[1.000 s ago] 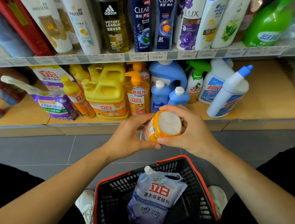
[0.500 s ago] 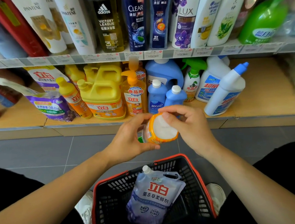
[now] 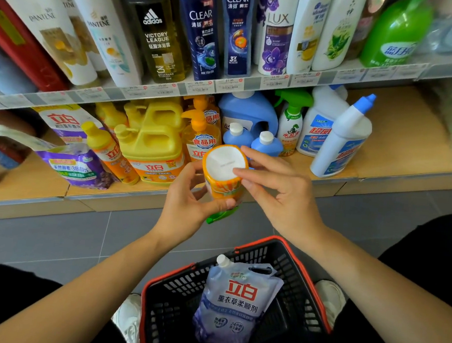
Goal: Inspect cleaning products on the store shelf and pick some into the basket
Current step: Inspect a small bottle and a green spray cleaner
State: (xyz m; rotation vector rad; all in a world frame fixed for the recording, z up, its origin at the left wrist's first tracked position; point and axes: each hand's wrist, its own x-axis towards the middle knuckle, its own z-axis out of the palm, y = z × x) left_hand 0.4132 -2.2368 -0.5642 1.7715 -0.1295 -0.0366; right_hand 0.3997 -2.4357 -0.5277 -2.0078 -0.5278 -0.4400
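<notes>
An orange bottle (image 3: 225, 183) with a green cap at its lower end is held upside down in front of the lower shelf, its white base facing me. My left hand (image 3: 186, 209) grips its body, thumb across the front. My right hand (image 3: 280, 195) touches the rim of the base with its fingertips, fingers fairly straight. Below, a black basket (image 3: 301, 295) with a red rim stands on the floor and holds a pale blue refill pouch (image 3: 235, 303).
The lower wooden shelf (image 3: 401, 148) carries yellow detergent jugs (image 3: 151, 143), blue bottles (image 3: 247, 113), a green spray bottle (image 3: 292, 122) and white toilet cleaner bottles (image 3: 339, 143). Purple pouches (image 3: 80, 164) lie at left. The upper shelf holds shampoo bottles (image 3: 202, 27). Grey tiled floor (image 3: 49, 240) below.
The bottle has tipped further, its white base now pointing up toward me. My right hand has loosened from cupping the base to touching its rim with fingertips.
</notes>
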